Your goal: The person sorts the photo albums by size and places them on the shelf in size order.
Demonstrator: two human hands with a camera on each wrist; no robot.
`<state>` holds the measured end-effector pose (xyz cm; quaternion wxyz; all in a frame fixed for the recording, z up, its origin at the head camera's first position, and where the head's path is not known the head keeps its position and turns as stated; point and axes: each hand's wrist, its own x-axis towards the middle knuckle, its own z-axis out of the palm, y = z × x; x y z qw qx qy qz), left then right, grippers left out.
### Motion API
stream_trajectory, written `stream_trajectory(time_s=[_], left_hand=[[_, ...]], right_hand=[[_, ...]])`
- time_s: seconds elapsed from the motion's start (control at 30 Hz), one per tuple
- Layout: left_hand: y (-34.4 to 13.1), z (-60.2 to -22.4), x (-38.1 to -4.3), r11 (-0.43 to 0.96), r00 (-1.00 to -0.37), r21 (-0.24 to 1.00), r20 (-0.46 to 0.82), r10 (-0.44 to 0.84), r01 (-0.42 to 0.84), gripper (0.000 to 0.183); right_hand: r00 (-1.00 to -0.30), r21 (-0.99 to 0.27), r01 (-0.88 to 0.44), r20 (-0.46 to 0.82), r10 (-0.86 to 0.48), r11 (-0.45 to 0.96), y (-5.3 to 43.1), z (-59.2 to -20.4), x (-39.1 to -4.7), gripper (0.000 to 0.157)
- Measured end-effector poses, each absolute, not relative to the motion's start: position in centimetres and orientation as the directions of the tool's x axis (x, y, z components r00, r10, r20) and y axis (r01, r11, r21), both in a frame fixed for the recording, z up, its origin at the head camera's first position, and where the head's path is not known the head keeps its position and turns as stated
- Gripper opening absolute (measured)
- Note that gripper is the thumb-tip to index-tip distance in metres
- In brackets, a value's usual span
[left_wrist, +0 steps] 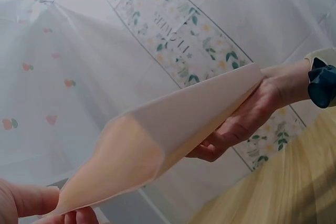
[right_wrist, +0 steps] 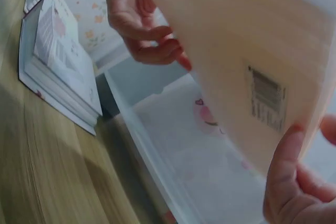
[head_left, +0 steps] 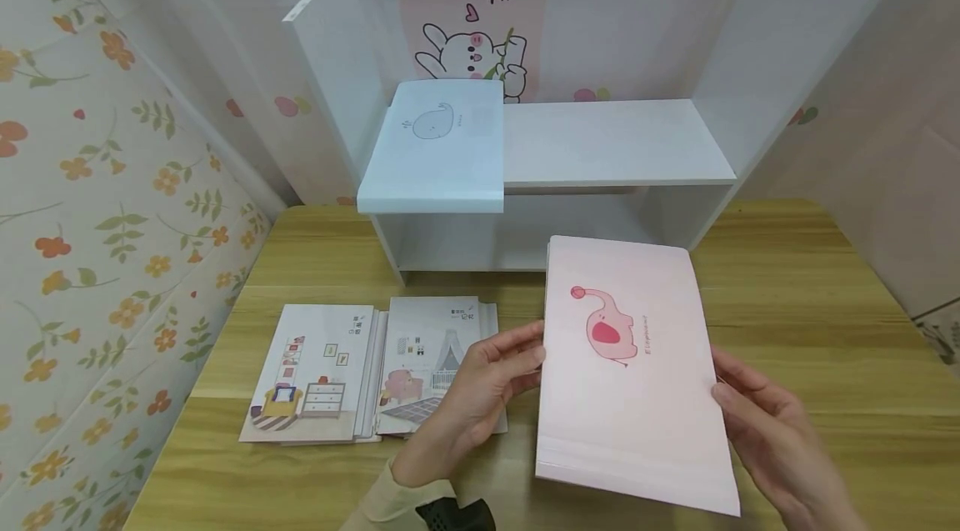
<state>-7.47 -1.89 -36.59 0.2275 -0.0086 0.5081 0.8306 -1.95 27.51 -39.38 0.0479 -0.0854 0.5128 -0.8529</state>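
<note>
A pink folder (head_left: 630,373) with an elephant printed on its cover is held up in front of the shelf, tilted. My left hand (head_left: 487,385) pinches its left edge between thumb and fingers. At the opposite edge my right hand (head_left: 776,435) grips it, thumb on the front. The right wrist view shows a barcode label (right_wrist: 266,97) on its underside. A pale blue folder (head_left: 442,156) with a whale drawing lies on the left part of the white shelf (head_left: 618,143), its near end over the front edge.
Two stacks of illustrated books lie left on the wooden table (head_left: 810,323): a left stack (head_left: 315,373) and a right stack (head_left: 420,339) beside my left forearm. The shelf's tall side panels (head_left: 787,56) rise at both ends. A flowered curtain (head_left: 112,264) hangs at the left.
</note>
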Motion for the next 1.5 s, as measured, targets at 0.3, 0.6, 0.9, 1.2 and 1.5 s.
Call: stream_trajectory(time_s=[0.3,0.6,0.9,1.2,1.5], left_hand=[[-1.7,-35.8,-7.4,-0.385,-0.894,0.845,-0.213,0.394,-0.371,0.042],[-1.9,-35.0,-7.2,-0.36,-0.874,0.873,-0.137,0.465,-0.329,0.047],[-1.9,-33.0,-7.2,-0.404,-0.874,0.873,-0.05,0.483,-0.274,0.051],[-2.0,-32.0,-7.9,-0.396,-0.885,0.894,-0.002,0.466,-0.21,0.049],[-1.7,-30.9,-9.0,-0.406,-0.899,0.887,-0.022,0.438,-0.22,0.048]], right_hand=[[-0.954,-0.799,-0.092,0.241,-0.177,-0.594,27.2,-38.9,-1.7,0.05],[-0.916,-0.697,-0.051,0.318,-0.245,-0.715,27.0,-38.1,-1.8,0.054],[-0.92,-0.669,-0.135,0.359,-0.158,-0.731,26.2,-37.0,-1.8,0.054],[-0.899,-0.643,-0.178,0.414,-0.143,-0.745,26.0,-35.6,-2.9,0.052],[-0.924,-0.638,-0.164,0.366,-0.108,-0.753,25.8,-34.3,-4.2,0.047]])
